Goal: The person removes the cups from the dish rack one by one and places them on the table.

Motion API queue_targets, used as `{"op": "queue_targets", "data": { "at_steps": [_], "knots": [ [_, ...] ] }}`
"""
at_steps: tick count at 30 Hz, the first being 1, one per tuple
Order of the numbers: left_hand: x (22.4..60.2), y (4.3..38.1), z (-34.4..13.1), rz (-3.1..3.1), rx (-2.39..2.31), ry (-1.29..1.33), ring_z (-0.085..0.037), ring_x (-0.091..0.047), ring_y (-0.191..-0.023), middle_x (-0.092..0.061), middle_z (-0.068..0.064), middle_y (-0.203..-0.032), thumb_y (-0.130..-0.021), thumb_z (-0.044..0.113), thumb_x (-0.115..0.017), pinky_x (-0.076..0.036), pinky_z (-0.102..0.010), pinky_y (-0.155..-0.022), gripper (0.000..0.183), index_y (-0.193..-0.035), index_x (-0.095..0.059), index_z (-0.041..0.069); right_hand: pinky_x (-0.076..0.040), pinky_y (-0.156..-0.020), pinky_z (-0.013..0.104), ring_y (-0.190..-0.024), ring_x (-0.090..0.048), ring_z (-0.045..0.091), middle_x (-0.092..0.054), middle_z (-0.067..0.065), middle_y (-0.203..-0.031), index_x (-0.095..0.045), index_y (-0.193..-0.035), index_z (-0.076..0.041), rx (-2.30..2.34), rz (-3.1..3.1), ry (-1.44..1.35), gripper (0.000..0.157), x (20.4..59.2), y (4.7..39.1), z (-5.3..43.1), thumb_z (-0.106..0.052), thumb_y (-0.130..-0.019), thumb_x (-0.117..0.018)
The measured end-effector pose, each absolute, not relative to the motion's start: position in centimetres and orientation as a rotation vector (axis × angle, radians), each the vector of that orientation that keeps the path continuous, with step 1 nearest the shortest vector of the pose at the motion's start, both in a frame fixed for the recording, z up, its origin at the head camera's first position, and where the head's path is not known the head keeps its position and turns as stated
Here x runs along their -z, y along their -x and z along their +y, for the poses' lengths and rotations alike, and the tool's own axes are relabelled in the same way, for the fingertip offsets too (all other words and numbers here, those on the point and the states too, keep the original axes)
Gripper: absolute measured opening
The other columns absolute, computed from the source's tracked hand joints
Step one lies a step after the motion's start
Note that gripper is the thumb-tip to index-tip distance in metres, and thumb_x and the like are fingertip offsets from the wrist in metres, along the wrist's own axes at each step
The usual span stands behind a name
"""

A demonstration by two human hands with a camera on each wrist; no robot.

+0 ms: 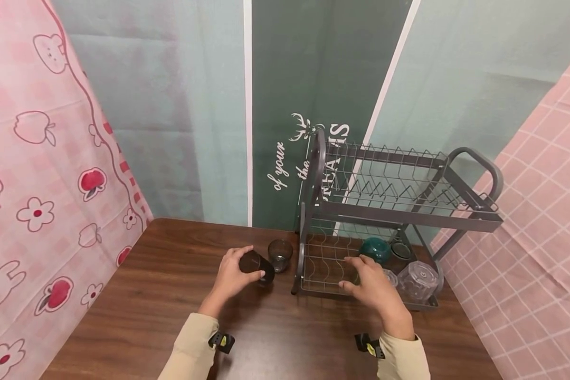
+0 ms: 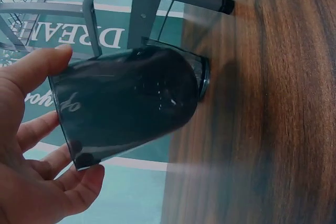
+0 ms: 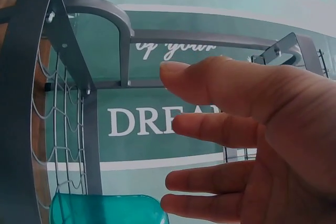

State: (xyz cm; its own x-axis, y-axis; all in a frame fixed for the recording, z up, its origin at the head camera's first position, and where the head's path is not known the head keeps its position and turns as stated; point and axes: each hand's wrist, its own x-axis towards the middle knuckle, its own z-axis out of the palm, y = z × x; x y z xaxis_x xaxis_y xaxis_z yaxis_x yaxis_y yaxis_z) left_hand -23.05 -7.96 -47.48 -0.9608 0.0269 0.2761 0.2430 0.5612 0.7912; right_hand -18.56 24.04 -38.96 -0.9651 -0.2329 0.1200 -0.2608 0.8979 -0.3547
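Note:
My left hand (image 1: 230,275) grips a dark tinted drinking glass (image 2: 126,100) near its rim, thumb on one side and fingers on the other. The glass leans over, base toward the rack, and from the wrist it looks to be just above the tabletop. Behind it, a second smoky glass (image 1: 280,257) stands on the table beside the rack. Over the front of the lower tier of a grey two-tier dish rack (image 1: 408,217), my right hand (image 1: 374,285) hovers with fingers spread and nothing in them. A teal cup (image 3: 105,211) sits in that tier, close to its fingertips.
Further right on the lower tier are a dark glass (image 1: 401,250) and a large clear glass (image 1: 419,281); another clear piece is partly hidden by the right hand. The upper tier (image 1: 385,182) has wire slots. Wood tabletop (image 1: 171,274) extends left, with printed cloths around it.

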Motion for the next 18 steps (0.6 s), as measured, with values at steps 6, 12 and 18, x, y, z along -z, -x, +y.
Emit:
{"op": "queue_targets", "data": {
  "at_steps": [6, 12, 18],
  "knots": [
    [48.1, 24.0, -7.6, -2.589, 1.310, 0.211, -0.033, -0.043, -0.112, -0.051, -0.014, -0.118, -0.064, 0.027, -0.085, -0.037, -0.049, -0.090, 0.067, -0.124, -0.059, 0.010, -0.037, -0.082, 0.064, -0.111, -0.040, 0.057, -0.040, 0.038, -0.127, -0.053, -0.126, 0.001, -0.541, -2.995, -0.365, 0.056, 38.8, 18.8, 24.4, -0.023, -0.079, -0.073],
    [48.0, 24.8, -7.3, -2.605, 1.239, 0.211, -0.034, -0.042, -0.111, -0.050, -0.015, -0.118, -0.065, 0.026, -0.085, -0.037, -0.049, -0.090, 0.067, -0.124, -0.060, 0.009, -0.038, -0.080, 0.064, -0.114, -0.038, 0.056, -0.039, 0.037, -0.129, -0.053, -0.127, -0.001, -0.517, -3.013, -0.323, 0.056, 38.6, 19.0, 24.7, -0.024, -0.080, -0.072],
    [48.0, 25.4, -7.1, -2.616, 1.203, 0.212, -0.034, -0.041, -0.109, -0.049, -0.016, -0.117, -0.065, 0.025, -0.085, -0.038, -0.049, -0.089, 0.067, -0.124, -0.059, 0.007, -0.037, -0.082, 0.064, -0.116, -0.036, 0.055, -0.037, 0.037, -0.131, -0.052, -0.129, -0.001, -0.514, -3.020, -0.298, 0.057, 38.4, 19.0, 24.9, -0.024, -0.081, -0.072]
  ]
}}
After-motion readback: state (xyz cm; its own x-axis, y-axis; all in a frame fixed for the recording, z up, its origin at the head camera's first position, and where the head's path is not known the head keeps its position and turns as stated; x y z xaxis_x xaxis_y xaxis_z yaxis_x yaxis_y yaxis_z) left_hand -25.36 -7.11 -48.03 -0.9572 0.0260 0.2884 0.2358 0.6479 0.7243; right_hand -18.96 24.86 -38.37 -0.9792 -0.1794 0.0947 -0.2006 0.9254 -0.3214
